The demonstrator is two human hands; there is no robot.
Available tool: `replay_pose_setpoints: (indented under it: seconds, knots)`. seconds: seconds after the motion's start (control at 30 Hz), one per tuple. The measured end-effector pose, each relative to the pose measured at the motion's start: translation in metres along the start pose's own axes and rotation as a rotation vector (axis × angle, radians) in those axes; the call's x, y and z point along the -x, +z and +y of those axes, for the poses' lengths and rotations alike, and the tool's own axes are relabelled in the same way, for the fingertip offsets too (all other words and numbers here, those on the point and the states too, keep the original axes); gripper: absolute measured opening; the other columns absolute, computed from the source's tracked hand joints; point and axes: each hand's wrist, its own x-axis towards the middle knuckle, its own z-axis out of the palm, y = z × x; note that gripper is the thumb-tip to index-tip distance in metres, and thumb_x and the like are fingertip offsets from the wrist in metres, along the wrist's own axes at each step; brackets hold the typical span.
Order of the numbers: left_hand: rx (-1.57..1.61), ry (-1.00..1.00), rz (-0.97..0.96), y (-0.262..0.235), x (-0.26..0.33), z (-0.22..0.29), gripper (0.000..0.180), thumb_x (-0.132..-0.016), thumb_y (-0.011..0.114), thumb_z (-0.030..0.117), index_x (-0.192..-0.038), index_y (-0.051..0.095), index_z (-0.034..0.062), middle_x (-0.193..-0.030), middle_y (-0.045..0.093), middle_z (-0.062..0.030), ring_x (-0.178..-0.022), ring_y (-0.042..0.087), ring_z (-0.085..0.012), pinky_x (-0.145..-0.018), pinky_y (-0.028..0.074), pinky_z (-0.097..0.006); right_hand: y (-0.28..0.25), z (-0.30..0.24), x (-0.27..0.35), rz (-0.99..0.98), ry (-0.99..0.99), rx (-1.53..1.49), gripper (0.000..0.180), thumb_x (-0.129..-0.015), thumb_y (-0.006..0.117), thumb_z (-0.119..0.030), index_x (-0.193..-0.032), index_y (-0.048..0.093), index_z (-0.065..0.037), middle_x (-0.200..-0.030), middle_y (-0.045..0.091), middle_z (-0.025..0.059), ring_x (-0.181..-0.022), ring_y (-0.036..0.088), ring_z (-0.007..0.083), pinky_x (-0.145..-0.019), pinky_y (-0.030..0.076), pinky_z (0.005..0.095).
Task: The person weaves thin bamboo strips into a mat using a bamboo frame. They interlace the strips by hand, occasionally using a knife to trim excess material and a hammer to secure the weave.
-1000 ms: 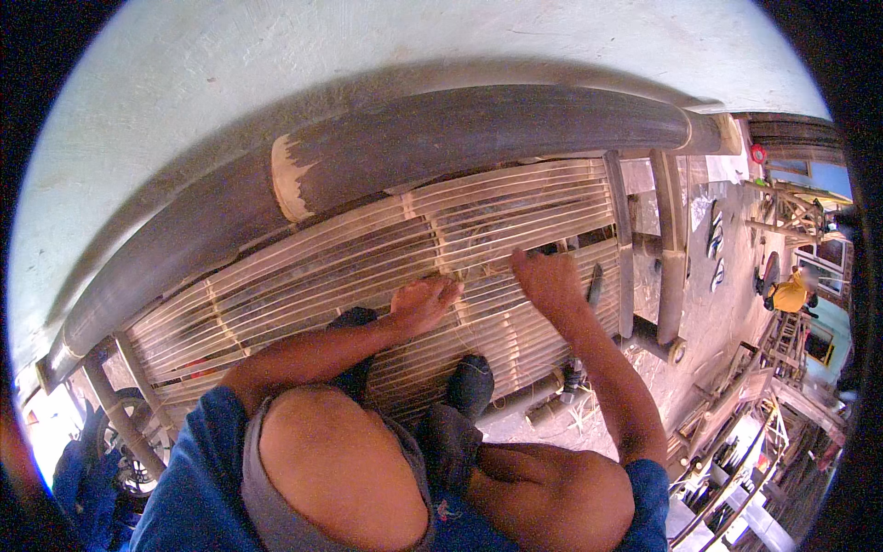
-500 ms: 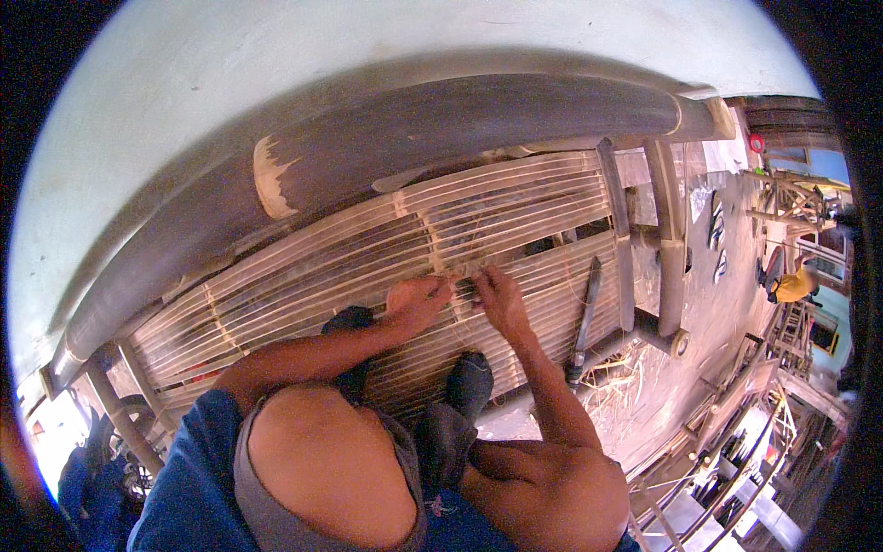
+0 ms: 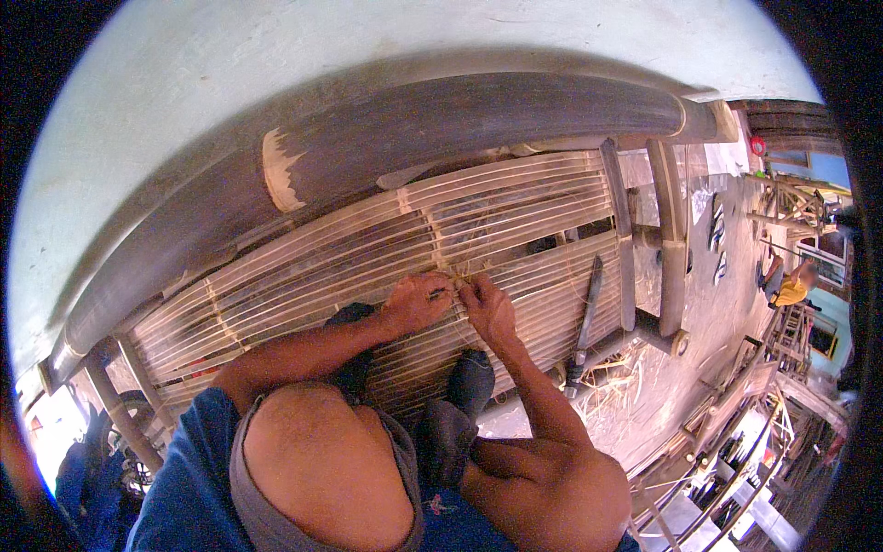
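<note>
I crouch on a bench of narrow bamboo slats [image 3: 349,248]. Over its middle cross-lashing my two hands work close together. My left hand [image 3: 418,302] has its fingers curled in a pinch, and at its fingertips is a thin pale binding strip [image 3: 457,273]. Right beside it, my right hand [image 3: 490,311] is closed on the same strip, knuckles up. The strip's ends are too fine to follow. A long-bladed knife [image 3: 589,315] lies across the slats to the right of my right hand, its handle toward the near edge.
A thick dark bamboo pole [image 3: 441,120] runs along the far side, against a pale wall [image 3: 386,37]. Bamboo posts [image 3: 667,230] stand at the right end. Shavings [image 3: 612,382] litter the floor. Farther right, a person in yellow [image 3: 793,287] is near bamboo frames.
My hands have drawn closer together. The right one has turned and closed more, with its knuckles up. In the background, the person in yellow has shifted posture.
</note>
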Motion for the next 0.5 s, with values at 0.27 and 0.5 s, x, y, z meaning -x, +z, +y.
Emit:
replay_pose_setpoints:
  seconds: [0.27,0.5]
  knots:
    - [0.015,0.047,-0.059,0.006,0.012,-0.017,0.024,-0.086,0.064,0.027,-0.093,0.073,0.0059,-0.117,0.066,-0.0153,-0.102,0.065,-0.0366,-0.087,0.054,-0.046,-0.023,0.001,-0.003,0.266,0.176,-0.81,0.055,-0.104,0.033,-0.052,-0.142,0.044,-0.014,-0.071,0.063,0.0101,-0.059,0.064,0.0218,-0.057,0.055,0.0368]
    - [-0.019,0.066,-0.186,-0.008,0.01,-0.007,0.03,-0.091,0.061,0.031,-0.108,0.069,0.0088,-0.133,0.059,-0.0161,-0.116,0.06,-0.0349,-0.096,0.05,-0.043,-0.113,-0.045,-0.006,0.535,0.18,-1.171,0.065,-0.102,0.025,-0.062,-0.157,0.018,-0.027,-0.106,0.066,0.021,-0.071,0.068,0.0268,-0.065,0.058,0.0375]
